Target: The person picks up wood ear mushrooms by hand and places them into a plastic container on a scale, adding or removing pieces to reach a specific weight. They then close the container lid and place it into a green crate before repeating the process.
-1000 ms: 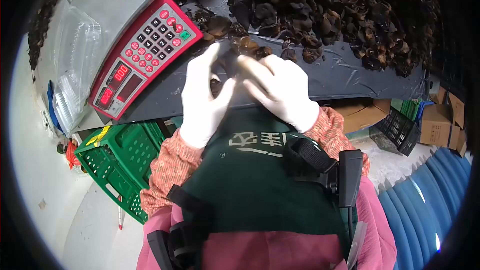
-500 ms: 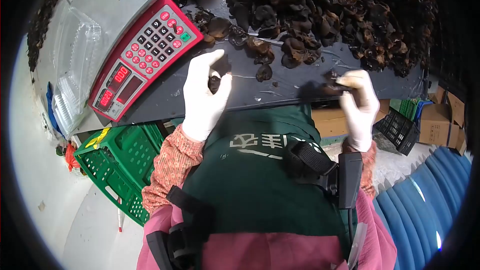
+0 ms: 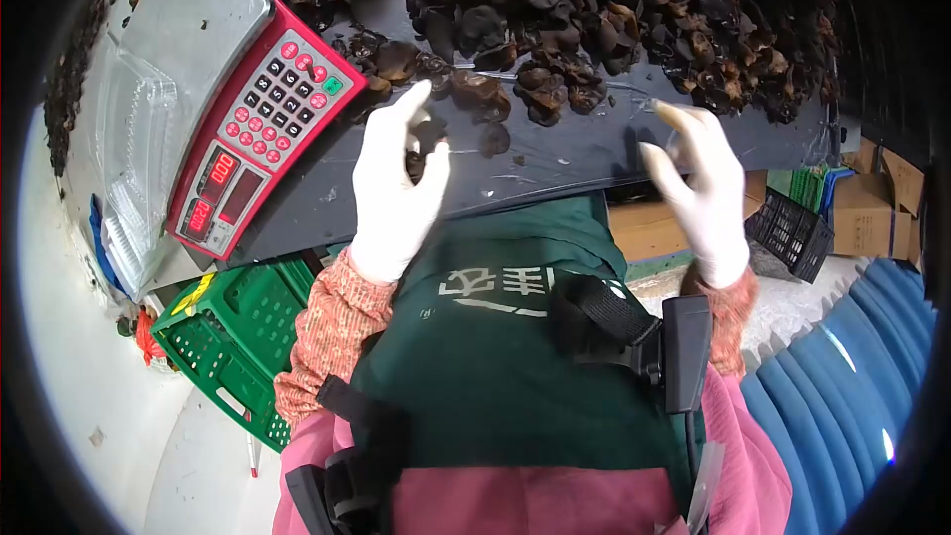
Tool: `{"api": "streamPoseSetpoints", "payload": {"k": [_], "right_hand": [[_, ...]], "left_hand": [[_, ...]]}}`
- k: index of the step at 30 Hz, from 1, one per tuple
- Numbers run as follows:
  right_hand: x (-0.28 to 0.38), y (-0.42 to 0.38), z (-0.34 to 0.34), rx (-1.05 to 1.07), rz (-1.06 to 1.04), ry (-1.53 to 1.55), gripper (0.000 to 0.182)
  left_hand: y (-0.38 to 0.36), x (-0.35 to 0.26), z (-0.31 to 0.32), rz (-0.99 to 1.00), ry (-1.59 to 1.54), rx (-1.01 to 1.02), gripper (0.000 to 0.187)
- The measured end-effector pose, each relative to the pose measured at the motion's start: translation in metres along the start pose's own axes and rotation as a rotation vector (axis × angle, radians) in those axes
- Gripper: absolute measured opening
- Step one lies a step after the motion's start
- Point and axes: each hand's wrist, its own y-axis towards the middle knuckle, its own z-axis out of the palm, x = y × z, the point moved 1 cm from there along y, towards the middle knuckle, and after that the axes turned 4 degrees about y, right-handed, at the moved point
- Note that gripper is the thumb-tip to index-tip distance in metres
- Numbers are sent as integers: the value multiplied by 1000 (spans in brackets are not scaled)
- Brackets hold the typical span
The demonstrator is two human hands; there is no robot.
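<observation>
My left hand (image 3: 398,188), in a white glove, curls around dark wood ear fungus (image 3: 426,144) over the front of the black table surface (image 3: 555,159). On the right, my right hand (image 3: 701,178), also gloved in white, has its thumb and fingers apart, with nothing visible between them. A large heap of dark brown fungus (image 3: 713,30) lies beyond my hands. Loose pieces (image 3: 494,139) rest near my left hand. Left of it stands a red scale (image 3: 263,119) with a keypad and lit red digits.
Clear plastic trays (image 3: 144,159) lie beside the scale at the left. Below the table are a green crate (image 3: 233,337), a black crate (image 3: 790,235), cardboard boxes (image 3: 862,213) and blue ribbed material (image 3: 842,376).
My right hand has opened, and the dark piece at its fingertips no longer shows there. The view has shifted slightly, so the scale and heap appear further left. My left hand stays curled round fungus.
</observation>
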Motion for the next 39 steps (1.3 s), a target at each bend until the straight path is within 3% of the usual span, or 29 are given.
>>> {"api": "streamPoseSetpoints", "payload": {"k": [4,6,9,11,17,20,23,25,26,28,29,31,32,35,36,37,39], "right_hand": [[17,31,58,-69,-135,-19,52],[21,37,80,-102,-203,-70,52],[15,34,91,-94,-180,129,23],[12,31,88,-91,-146,269,17],[10,23,80,-117,-75,481,16],[5,23,68,-154,-102,454,16],[-4,15,40,-202,-98,272,18],[-19,2,21,-218,-78,205,20],[-28,-5,12,-219,-112,134,19],[-43,-26,-7,-150,44,98,19],[-54,-34,-13,-137,65,55,18],[-72,-49,-20,-121,94,-227,18],[-76,-55,-22,-109,112,-370,18],[-48,-46,-17,-197,123,-189,19],[-39,-40,-8,-194,102,-105,21],[-33,-31,5,-218,-42,-21,23],[-6,-10,30,-143,-66,-6,29]], "left_hand": [[18,-14,8,170,241,99,67],[23,-10,13,135,353,140,52],[21,5,17,195,251,35,34],[17,6,11,202,150,-31,25],[-3,3,-16,-96,-70,-15,24],[-1,-23,-68,239,309,-309,31],[10,-7,-143,200,204,-851,31],[29,4,-209,367,384,-876,29],[34,12,-235,324,585,-860,31],[43,43,-280,193,974,-782,33],[48,47,-286,203,1077,-647,35],[53,79,-299,-10,996,-470,36],[54,91,-305,54,1013,-429,37],[51,71,-287,50,1020,-515,39],[51,59,-273,158,954,-620,37],[48,50,-264,189,891,-649,36],[37,33,-249,242,766,-710,33]]}}
